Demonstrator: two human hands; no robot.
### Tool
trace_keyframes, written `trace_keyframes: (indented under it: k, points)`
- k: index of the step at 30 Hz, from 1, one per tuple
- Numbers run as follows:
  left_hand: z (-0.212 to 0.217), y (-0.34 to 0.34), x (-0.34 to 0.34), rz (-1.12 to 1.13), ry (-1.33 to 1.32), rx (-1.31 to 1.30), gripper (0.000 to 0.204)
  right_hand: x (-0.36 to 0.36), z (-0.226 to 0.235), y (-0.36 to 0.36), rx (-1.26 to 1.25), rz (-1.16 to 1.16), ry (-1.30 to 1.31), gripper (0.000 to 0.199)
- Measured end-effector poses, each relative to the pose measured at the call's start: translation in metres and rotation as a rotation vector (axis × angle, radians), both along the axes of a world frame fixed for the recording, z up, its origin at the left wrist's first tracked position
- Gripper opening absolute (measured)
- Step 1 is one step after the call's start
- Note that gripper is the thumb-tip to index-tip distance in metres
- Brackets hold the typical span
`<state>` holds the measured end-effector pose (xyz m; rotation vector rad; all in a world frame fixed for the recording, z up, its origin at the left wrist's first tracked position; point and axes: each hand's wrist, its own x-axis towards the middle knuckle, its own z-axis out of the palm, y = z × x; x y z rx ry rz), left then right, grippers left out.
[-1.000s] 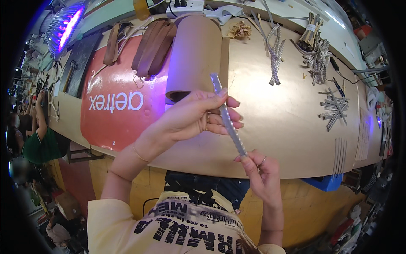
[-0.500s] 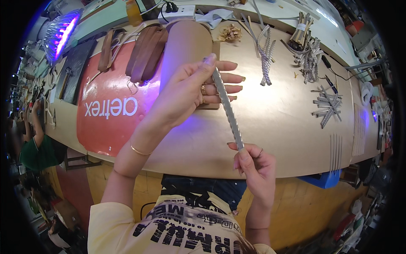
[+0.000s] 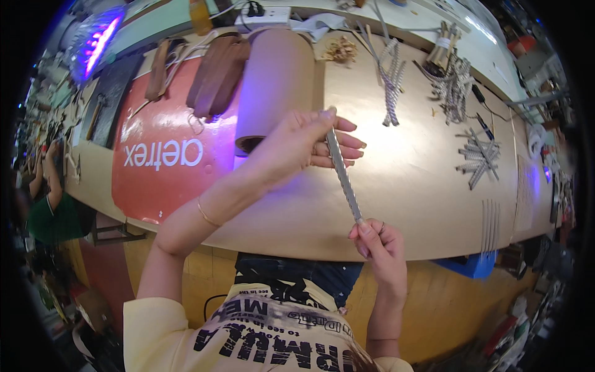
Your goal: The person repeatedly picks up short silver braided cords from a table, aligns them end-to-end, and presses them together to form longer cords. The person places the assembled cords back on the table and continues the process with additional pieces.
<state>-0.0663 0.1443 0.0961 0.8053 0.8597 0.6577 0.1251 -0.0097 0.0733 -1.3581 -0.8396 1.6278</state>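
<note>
Between my two hands a narrow grey strap with braided-looking edges (image 3: 344,175) is stretched above the table. My left hand (image 3: 313,139) pinches its far end between thumb and forefinger, the other fingers spread behind it. The near end is pinched by my right hand (image 3: 378,240), close to the table's front edge. Off to the right lies a loose pile of short grey braided strips (image 3: 478,156). Farther back are a bunch of longer braided strips (image 3: 392,84) and a tangled bundle of them (image 3: 457,87).
A large brown paper roll (image 3: 276,80) stands behind my left arm. To its left, coiled brown straps (image 3: 217,77) rest on a red sheet (image 3: 149,186). Thin metal rods (image 3: 489,226) stick up beside a blue container (image 3: 471,265) at the front right. Another person's arm (image 3: 52,177) shows far left.
My left hand has moved right and nearer to me, and my right hand slightly right and down. The strap remains held at both ends.
</note>
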Motion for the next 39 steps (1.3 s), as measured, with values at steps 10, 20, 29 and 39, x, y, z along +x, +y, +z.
trace_keyframes:
  k: [10, 20, 29, 39]
  points:
    - [-0.089, -0.055, 0.045, 0.315, 0.531, 0.676, 0.04, 0.04, -0.042, -0.034, -0.018, -0.376, -0.689, 0.021]
    - [-0.103, -0.093, 0.026, -0.478, 0.955, 1.323, 0.057, 0.035, -0.05, -0.032, -0.076, -0.429, -0.842, 0.015]
    - [-0.103, -0.091, 0.029, -0.548, 0.975, 1.351, 0.06, 0.036, -0.044, -0.048, -0.013, -0.428, -0.909, 0.014]
    - [-0.094, -0.123, 0.06, -0.689, 0.869, 1.48, 0.05, 0.037, -0.04, -0.047, -0.041, -0.376, -0.935, 0.015]
